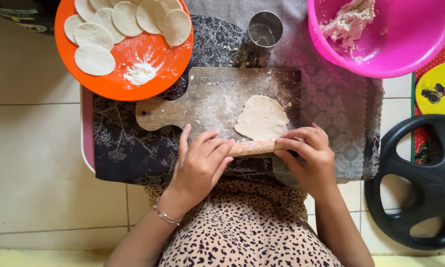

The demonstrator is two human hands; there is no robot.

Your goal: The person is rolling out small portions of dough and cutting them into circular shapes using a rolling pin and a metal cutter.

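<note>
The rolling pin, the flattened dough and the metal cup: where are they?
rolling pin (254, 147), head view, bare wood between the hands.
flattened dough (262, 117), head view, its middle.
metal cup (265, 29), head view, its open mouth.

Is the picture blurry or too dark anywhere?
Head view: soft even daylight, nothing too dark; the dough and board look sharp; both hands, left and right, on the rolling pin are slightly soft; the metal cup shines a little.

I'm looking down on a pale tiled floor (34, 163) in soft, even light; a low table (87, 143) stands on it under a dark patterned cloth (128, 143).
</note>
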